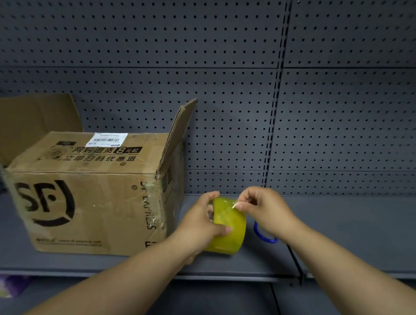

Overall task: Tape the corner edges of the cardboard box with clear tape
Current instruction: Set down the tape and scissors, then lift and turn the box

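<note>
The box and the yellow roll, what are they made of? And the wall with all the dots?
The box looks like brown cardboard, dull and creased, with wavy layers at the flap edge. The roll seems to be glossy see-through plastic tape, yellowish where layers stack. The wall looks like grey painted metal with punched holes, though that is less sure.

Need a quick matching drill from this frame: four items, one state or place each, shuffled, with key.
Items:
1. left hand
2. right hand
3. cardboard box
4. blue ring

States:
A. flaps standing open
B. lying on the shelf, partly behind a wrist
C. gripping the tape roll
D. pinching the loose tape end

Pairs: 1-C, 2-D, 3-A, 4-B
</note>
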A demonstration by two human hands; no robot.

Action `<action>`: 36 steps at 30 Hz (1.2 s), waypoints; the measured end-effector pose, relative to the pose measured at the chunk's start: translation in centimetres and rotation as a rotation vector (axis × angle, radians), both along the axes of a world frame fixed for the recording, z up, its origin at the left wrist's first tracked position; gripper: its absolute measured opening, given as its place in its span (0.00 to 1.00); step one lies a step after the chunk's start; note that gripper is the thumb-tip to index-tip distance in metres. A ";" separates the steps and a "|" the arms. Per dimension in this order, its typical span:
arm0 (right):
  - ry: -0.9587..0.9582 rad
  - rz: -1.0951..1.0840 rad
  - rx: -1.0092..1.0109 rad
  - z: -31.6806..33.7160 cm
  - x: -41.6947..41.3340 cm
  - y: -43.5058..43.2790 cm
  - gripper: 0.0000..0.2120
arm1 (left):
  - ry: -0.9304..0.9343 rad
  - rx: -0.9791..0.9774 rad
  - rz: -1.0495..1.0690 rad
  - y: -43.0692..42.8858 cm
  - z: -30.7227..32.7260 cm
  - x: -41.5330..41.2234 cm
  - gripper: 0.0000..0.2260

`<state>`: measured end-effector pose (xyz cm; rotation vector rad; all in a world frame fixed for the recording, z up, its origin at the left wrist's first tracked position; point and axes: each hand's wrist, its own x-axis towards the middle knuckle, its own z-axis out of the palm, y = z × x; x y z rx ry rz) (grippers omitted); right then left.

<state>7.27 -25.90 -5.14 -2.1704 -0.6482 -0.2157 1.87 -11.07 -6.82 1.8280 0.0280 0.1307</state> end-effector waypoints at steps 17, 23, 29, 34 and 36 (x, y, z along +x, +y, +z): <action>0.818 0.197 0.785 -0.6 -1.8 -0.7 0.09 | -0.175 0.154 0.198 -0.6 0.6 1.1 0.35; 1.071 0.020 0.970 -2.2 0.3 -0.6 0.08 | -0.151 0.030 0.175 -1.0 0.9 1.6 0.36; 1.011 -0.028 0.881 -4.0 1.1 0.0 0.08 | -0.138 0.110 0.174 -0.9 0.7 2.2 0.37; 0.970 -0.160 0.646 -5.6 1.3 -1.2 0.12 | -0.145 0.253 0.161 -0.2 1.6 2.7 0.36; 0.951 -0.196 0.630 -5.7 1.5 -2.2 0.12 | -0.145 0.444 0.107 0.4 2.3 3.1 0.36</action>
